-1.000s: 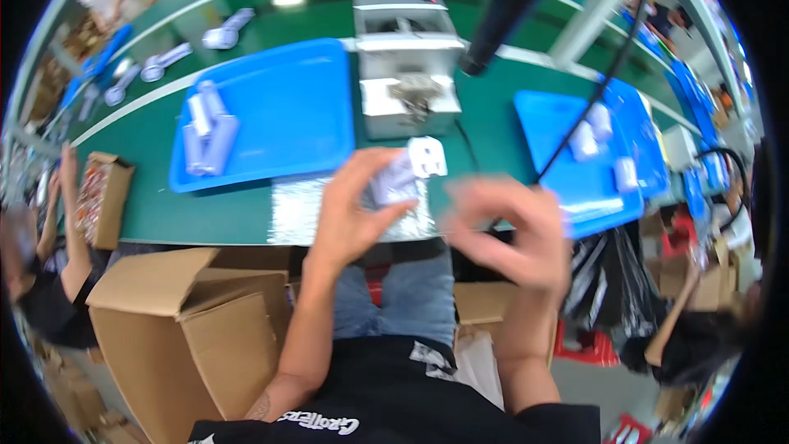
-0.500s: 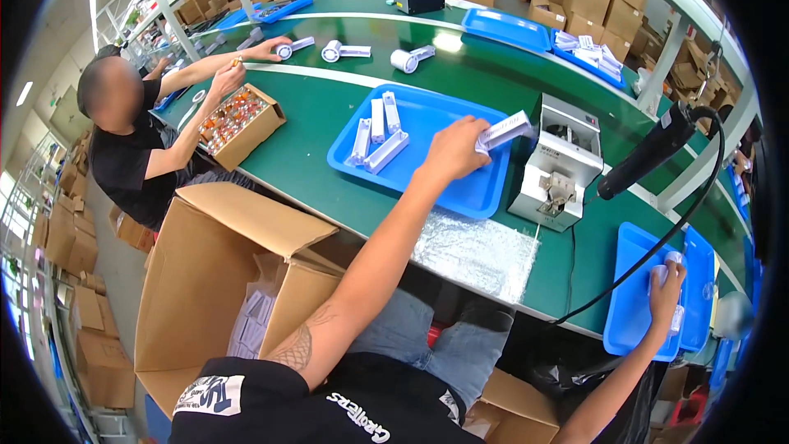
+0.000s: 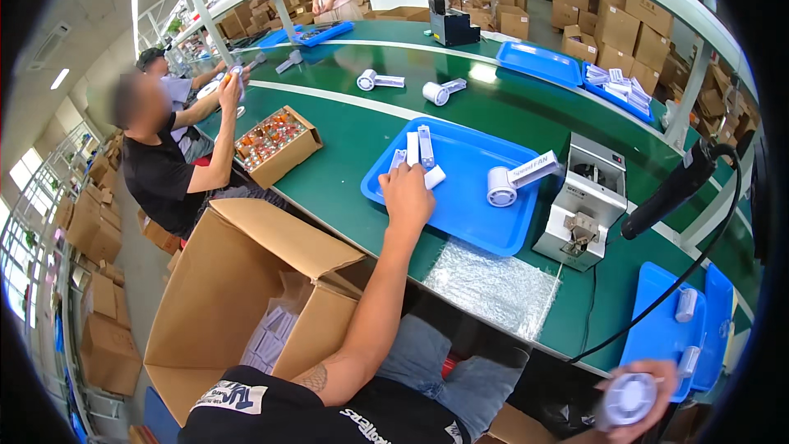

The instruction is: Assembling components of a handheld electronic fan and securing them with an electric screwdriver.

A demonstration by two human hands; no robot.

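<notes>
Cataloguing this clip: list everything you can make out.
Trays: 5+, blue, central, right, far
Handle pieces: several, white, central tray
Fans: 3+, white, central tray, beyond
Cylindrical parts: 2, white, right trays
Machine: 1, silver, right
Corded tool: 1, black, right
Crinkled sheet: 1, silver, table edge
Parts box: 1, brown, left
Open carton: 1, brown, lower left
Cartons: many, brown, background
Other people: 3+, black or pale tops, left, far
Round part: 1, white, right hand
Left hand: 1, bare, at handle pieces
Right hand: 1, bare, lower right
Legs: 2, blue jeans, lower middle

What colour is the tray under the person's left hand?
Blue; the tray shows best in the head view.
</notes>
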